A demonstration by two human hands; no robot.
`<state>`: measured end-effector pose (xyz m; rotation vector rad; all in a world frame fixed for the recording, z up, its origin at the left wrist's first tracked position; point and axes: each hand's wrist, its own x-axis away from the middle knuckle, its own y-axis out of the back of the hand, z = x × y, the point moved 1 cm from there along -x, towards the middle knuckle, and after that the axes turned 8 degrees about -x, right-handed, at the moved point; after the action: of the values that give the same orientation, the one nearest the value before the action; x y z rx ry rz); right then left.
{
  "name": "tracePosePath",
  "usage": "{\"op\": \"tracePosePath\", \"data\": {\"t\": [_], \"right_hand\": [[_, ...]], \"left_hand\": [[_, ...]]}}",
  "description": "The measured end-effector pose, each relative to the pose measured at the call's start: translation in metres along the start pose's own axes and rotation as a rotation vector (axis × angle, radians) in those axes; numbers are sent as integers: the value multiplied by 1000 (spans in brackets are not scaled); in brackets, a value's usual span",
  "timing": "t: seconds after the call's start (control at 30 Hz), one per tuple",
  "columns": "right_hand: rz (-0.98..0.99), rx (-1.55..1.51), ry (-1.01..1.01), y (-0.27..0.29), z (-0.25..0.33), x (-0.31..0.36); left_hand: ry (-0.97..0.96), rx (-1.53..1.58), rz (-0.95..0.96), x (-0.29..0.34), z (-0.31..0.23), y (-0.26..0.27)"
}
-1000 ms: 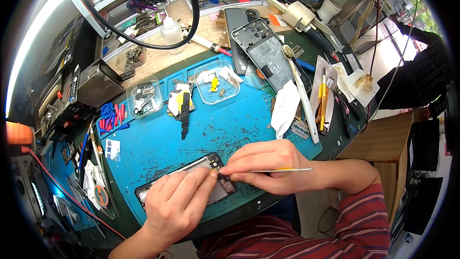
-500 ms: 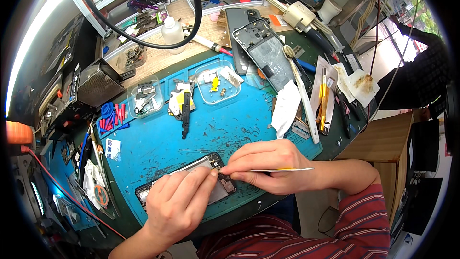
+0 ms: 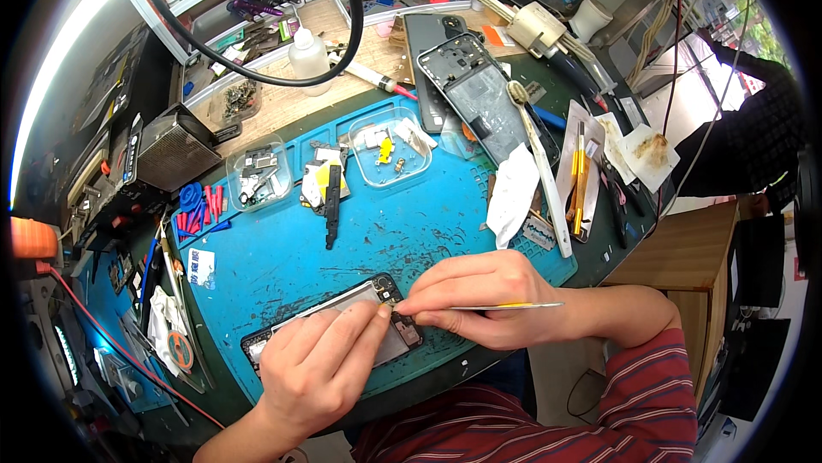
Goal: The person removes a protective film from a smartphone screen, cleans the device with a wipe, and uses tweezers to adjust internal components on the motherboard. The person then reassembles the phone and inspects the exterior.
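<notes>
A black-edged phone frame point(image 3: 342, 298) with a pale inner plate lies slanted on the blue mat near its front edge. Across it rests my left hand point(image 3: 321, 352), fingers pressed together. Its fingertips meet at a tiny part beside the frame's upper right end, too small to name. My right hand point(image 3: 488, 300) is closed on a slim tool point(image 3: 522, 304) with a yellow and silver shaft; the tail points right. The tool's tip is hidden at the right fingertips, which almost touch the left ones over the frame.
Two clear tubs point(image 3: 390, 163) of small parts stand behind, with a black strip-shaped part point(image 3: 332, 206) between. Phone housings point(image 3: 479, 95), a white brush point(image 3: 539, 172), and crumpled tissue point(image 3: 514, 197) lie right. Blue and red bits point(image 3: 201, 206) sit left. A black cable loop point(image 3: 355, 26) hangs above.
Almost nothing differs. Both hands keep their place at the phone frame, with only a very slight shift of the fingers and tool.
</notes>
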<state>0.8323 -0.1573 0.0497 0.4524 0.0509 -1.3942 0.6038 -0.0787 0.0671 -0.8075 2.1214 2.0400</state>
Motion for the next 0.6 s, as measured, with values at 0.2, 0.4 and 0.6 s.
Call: {"op": "tracePosePath", "data": {"t": [0.2, 0.4, 0.6], "right_hand": [[-1, -8, -13, -1, -1, 0], [-1, -7, -5, -1, 0, 0], [6, -11, 9, 0, 0, 0]], "left_hand": [[0, 1, -2, -1, 0, 0], [-11, -18, 0, -1, 0, 0], [-15, -14, -24, -1, 0, -1]]}}
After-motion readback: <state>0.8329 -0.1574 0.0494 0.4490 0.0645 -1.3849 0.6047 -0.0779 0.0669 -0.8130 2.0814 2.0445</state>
